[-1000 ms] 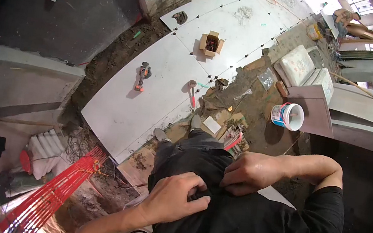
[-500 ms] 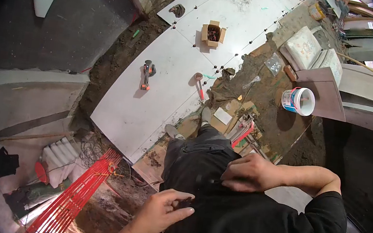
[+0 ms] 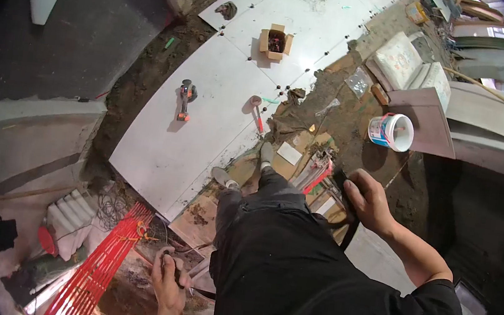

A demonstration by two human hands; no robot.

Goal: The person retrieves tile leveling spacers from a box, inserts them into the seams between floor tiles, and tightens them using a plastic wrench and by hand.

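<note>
My right hand (image 3: pixel 369 200) is out to the right of my body, its fingers closed on a black strap (image 3: pixel 350 231) that runs down beside my waist. On the other side my left hand (image 3: pixel 170 276) is low by my hip, fingers curled round a dark end piece. From it a short stretch of black strap (image 3: pixel 205 293) leads toward my black shirt (image 3: pixel 312 278). Whether both stretches are one belt passing behind me is hidden by my body.
Large white tiles (image 3: pixel 158 152) carry a cordless orange-and-black tool (image 3: pixel 185 100), a red-handled mallet (image 3: pixel 257 114) and a cardboard box (image 3: pixel 275 42) of small parts. A white bucket (image 3: pixel 401 133) stands on dirt at right. Red strips (image 3: pixel 104 259) lie lower left.
Both hands have moved apart from in front of my belly: the right outward and forward, the left outward and lower. The black strap now shows beside my waist. The view has shifted slightly.
</note>
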